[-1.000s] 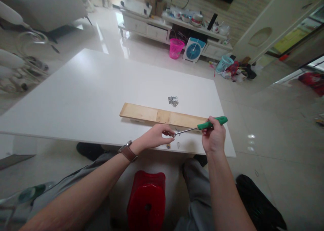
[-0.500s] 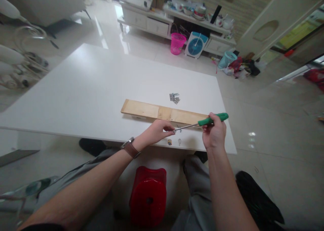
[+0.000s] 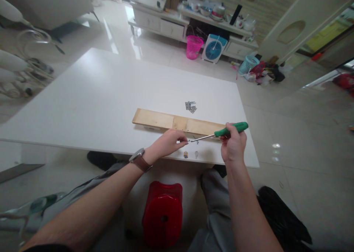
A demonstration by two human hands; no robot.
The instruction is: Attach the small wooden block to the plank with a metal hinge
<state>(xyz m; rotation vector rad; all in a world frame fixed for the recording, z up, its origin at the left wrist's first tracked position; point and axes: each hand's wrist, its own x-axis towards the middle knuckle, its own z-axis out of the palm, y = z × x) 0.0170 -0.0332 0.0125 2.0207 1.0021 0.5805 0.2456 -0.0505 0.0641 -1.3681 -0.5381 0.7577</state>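
My right hand (image 3: 233,144) is closed round the green handle of a screwdriver (image 3: 231,129), whose metal shaft points left. Its tip is close to the fingertips of my left hand (image 3: 173,141). Those fingers pinch a small screw (image 3: 189,141), tiny in this view; whether the tip touches it I cannot tell. Just beyond both hands a long wooden board (image 3: 155,118) lies across the white table (image 3: 91,97), with small dark holes near its front edge. Behind the board rests a little pile of metal hinges or plates (image 3: 190,107). More small metal pieces lie near the screwdriver shaft, partly hidden.
Near the table's front edge lie a small yellow-and-blue figure (image 3: 185,154) and a small key-like item (image 3: 196,154). A red stool (image 3: 163,215) stands below the edge, between my legs. Across the floor are a pink basket (image 3: 194,47) and a blue-and-white fan (image 3: 214,48).
My left hand has shifted slightly left, and the screwdriver has moved a little left too. A small piece now shows between the fingertips and the tip. The board has stayed put.
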